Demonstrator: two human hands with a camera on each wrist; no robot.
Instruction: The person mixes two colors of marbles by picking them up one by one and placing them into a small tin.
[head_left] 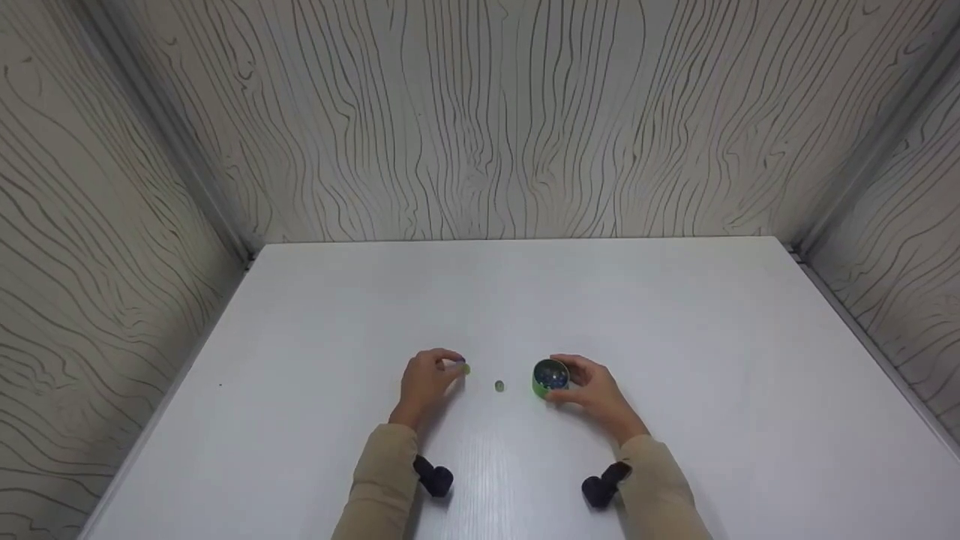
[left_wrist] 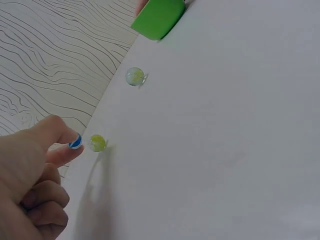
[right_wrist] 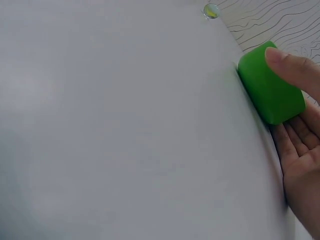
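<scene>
Between thumb and index finger, my left hand (head_left: 427,384) pinches a blue-and-clear glass marble (left_wrist: 75,142). Right beside those fingertips is a yellow-green marble (left_wrist: 98,143); whether they touch it I cannot tell. Another clear marble with a yellow swirl (head_left: 499,386) lies on the white table between the two hands. My right hand (head_left: 596,394) grips a small round green cup (right_wrist: 270,85) from its right side, thumb on the near wall and fingers behind. The cup stands on the table, its open top showing dark, bluish, speckled contents in the head view, too small to make out.
The white table (head_left: 480,300) reaches back to a wall (head_left: 480,120) patterned with wavy wood-grain lines, with similar walls at both sides. Black wrist devices (head_left: 435,478) sit on the inner side of each beige sleeve (head_left: 382,480).
</scene>
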